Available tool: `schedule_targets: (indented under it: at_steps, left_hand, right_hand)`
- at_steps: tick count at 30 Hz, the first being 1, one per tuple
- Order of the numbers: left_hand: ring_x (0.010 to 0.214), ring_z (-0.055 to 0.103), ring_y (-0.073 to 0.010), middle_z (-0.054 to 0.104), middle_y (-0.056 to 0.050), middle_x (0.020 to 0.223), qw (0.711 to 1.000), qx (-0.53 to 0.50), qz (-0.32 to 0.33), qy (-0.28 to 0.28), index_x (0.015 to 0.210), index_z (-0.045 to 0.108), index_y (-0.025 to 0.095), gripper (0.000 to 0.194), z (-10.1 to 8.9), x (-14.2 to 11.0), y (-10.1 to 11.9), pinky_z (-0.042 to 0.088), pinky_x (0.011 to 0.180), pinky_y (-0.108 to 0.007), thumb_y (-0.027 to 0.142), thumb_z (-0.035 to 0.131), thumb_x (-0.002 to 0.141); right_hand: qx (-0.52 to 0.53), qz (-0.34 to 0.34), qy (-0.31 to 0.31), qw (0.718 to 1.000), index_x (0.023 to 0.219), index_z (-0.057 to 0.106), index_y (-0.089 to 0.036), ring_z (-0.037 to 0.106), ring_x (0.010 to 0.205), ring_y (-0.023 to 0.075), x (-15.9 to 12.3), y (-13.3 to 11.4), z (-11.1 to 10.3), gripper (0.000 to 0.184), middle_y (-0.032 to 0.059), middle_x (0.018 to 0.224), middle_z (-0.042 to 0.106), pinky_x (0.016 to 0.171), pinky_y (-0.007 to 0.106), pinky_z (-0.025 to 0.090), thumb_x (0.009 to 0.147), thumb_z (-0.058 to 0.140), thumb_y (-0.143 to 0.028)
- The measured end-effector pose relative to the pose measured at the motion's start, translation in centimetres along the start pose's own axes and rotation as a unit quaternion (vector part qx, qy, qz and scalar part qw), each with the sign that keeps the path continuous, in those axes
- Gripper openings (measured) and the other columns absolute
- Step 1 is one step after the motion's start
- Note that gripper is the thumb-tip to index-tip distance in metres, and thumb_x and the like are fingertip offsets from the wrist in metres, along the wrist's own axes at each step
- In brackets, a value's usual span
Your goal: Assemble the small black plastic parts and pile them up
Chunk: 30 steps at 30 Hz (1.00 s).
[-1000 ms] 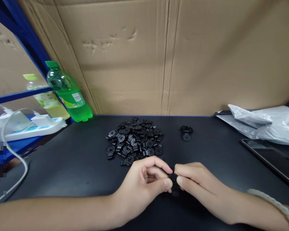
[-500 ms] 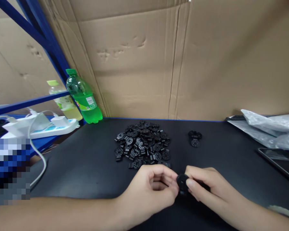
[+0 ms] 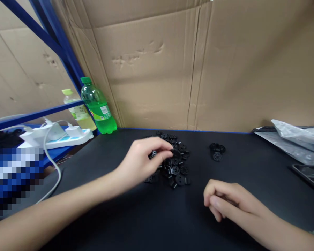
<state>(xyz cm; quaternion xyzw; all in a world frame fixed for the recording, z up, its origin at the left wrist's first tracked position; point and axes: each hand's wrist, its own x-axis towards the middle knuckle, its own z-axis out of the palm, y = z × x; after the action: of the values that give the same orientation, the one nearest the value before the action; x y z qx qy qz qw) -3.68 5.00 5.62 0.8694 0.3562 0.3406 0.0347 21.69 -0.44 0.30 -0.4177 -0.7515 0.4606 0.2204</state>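
My left hand [image 3: 143,157] reaches over a pile of small black plastic parts [image 3: 176,170], thumb and fingers pinching a black disc-shaped part [image 3: 176,153] at the pile's upper right side. The parts have round, perforated discs with short tabs; my hand hides the left side of the pile. To the right and nearer me, my right hand [image 3: 225,200] hangs above the black table with its fingers curled in and the thumb against them; nothing shows in it. Beyond it, a few similar black parts [image 3: 217,152] lie apart from the pile.
A green soda bottle [image 3: 101,111] and a paler drink bottle [image 3: 80,109] stand at the back left, beside a white power strip [image 3: 70,138] with cables. Plastic bags [image 3: 298,139] and a dark flat device [image 3: 310,176] lie on the right. A cardboard wall [image 3: 157,76] closes the back.
My hands have separated; both were at one black disc part near the front. The left hand moved up and left to the pile with a disc part pinched. The right hand's fingers show no part now.
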Motion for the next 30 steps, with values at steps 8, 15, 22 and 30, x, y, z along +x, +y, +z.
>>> schedule_targets:
  at_steps: [8,15,22,30]
  left_hand:
    - [0.084,0.068,-0.0190,0.077,-0.003,0.086,0.978,0.138,0.100,-0.121,0.092,0.075,0.020,0.015,-2.0,1.5,-5.1,0.043,0.085,-0.033,0.017,0.061,0.092]
    - [0.091,0.065,-0.0244,0.075,-0.011,0.101,0.969,0.218,0.105,-0.054,0.107,0.070,0.014,0.021,-1.0,1.0,-5.0,0.040,0.081,-0.037,0.019,0.051,0.098]
    - [0.091,0.068,-0.0212,0.076,-0.008,0.103,0.992,0.012,0.110,-0.065,0.109,0.067,0.017,0.022,1.2,-1.9,1.6,0.046,0.082,-0.032,0.010,0.053,0.093]
    - [0.085,0.072,-0.0227,0.077,-0.011,0.098,0.921,-0.314,0.098,-0.207,0.117,0.067,0.023,0.033,5.0,-4.9,4.6,0.056,0.082,-0.028,0.011,0.061,0.086]
  right_hand:
    - [-0.008,0.006,-0.006,1.000,0.075,0.053,-0.022,0.050,0.066,0.0155,0.0,0.2,-0.1,0.028,-0.0015,0.067,0.056,0.062,0.027,0.035,0.096,0.043,-0.038]
    - [-0.016,0.009,-0.005,1.000,0.073,0.053,-0.023,0.051,0.065,0.0160,0.0,-0.1,-0.1,0.030,-0.0012,0.067,0.056,0.061,0.027,0.035,0.095,0.043,-0.041]
    - [-0.001,-0.020,0.031,0.999,0.074,0.055,-0.021,0.051,0.061,0.0144,0.3,0.5,-0.1,0.028,-0.0017,0.063,0.057,0.059,0.026,0.036,0.096,0.045,-0.036]
    - [-0.110,-0.004,0.148,0.983,0.067,0.055,-0.020,0.048,0.052,0.0113,0.8,1.4,-2.9,0.024,-0.0040,0.056,0.054,0.050,0.022,0.035,0.090,0.051,-0.026]
